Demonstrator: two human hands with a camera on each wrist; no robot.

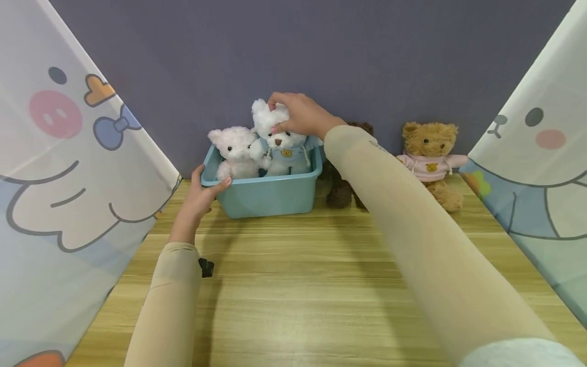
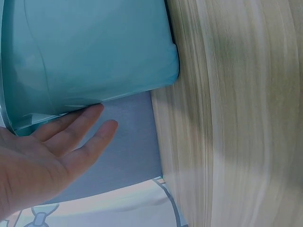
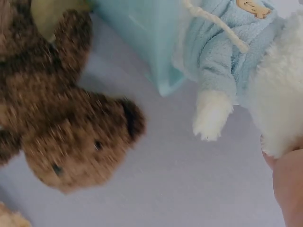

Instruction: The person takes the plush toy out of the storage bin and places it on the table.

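A light-blue plastic bin point(image 1: 270, 196) stands against the back wall. My left hand point(image 1: 198, 196) holds its left front corner, thumb on the front rim and fingers along the side; in the left wrist view those fingers point(image 2: 71, 137) lie fairly straight against the bin's wall. My right hand point(image 1: 304, 114) grips the head of a white teddy bear point(image 1: 279, 140) in a blue hoodie, upright in the bin. Beside it in the bin sits a pale pinkish-white teddy bear point(image 1: 236, 148). The right wrist view shows the hoodie point(image 3: 218, 52) beside the bin's corner.
A dark brown teddy bear point(image 3: 71, 132) sits right of the bin, mostly behind my right forearm in the head view. Farther right is a tan teddy bear point(image 1: 431, 145) in a pink hoodie. Printed cloths point(image 1: 82, 168) hang on both sides of the wooden table point(image 1: 284, 285).
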